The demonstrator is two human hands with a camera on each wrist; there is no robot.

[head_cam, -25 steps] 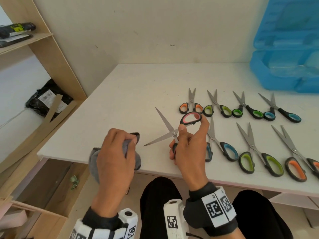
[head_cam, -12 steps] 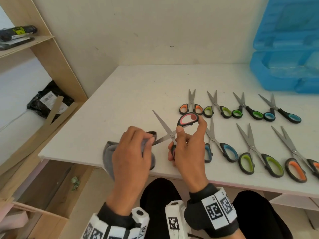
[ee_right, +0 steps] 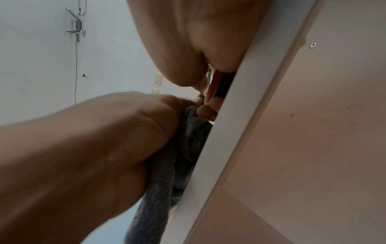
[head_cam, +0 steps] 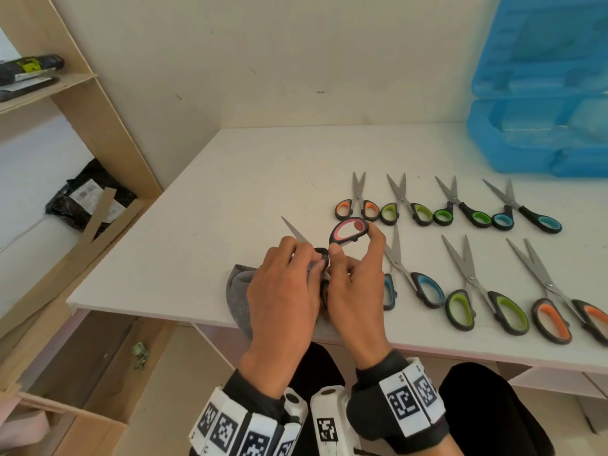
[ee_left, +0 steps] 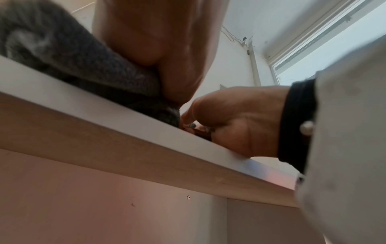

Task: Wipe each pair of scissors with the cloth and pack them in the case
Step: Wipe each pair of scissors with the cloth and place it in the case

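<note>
My right hand [head_cam: 353, 274] holds a pair of scissors with black and pink handles [head_cam: 349, 231] above the table's front edge, blades spread open. One blade tip [head_cam: 291, 227] sticks out to the upper left. My left hand [head_cam: 286, 287] grips a grey cloth [head_cam: 238, 294] and pinches it around the other blade, right against my right hand. The wrist views show the cloth [ee_left: 83, 66] [ee_right: 188, 140] bunched in the left hand at the table edge. An open blue case [head_cam: 539, 93] stands at the back right.
Several more scissors lie on the white table [head_cam: 214, 209] in two rows to the right, with orange [head_cam: 358, 205], green [head_cam: 483, 304] and blue [head_cam: 411, 281] handles. A wooden shelf unit [head_cam: 75, 103] stands at the left. My knees are under the table's front edge.
My left hand moved right with the cloth from the table's front edge up to the scissors and closed the cloth over the lower blade. The right hand kept the scissors nearly still.
</note>
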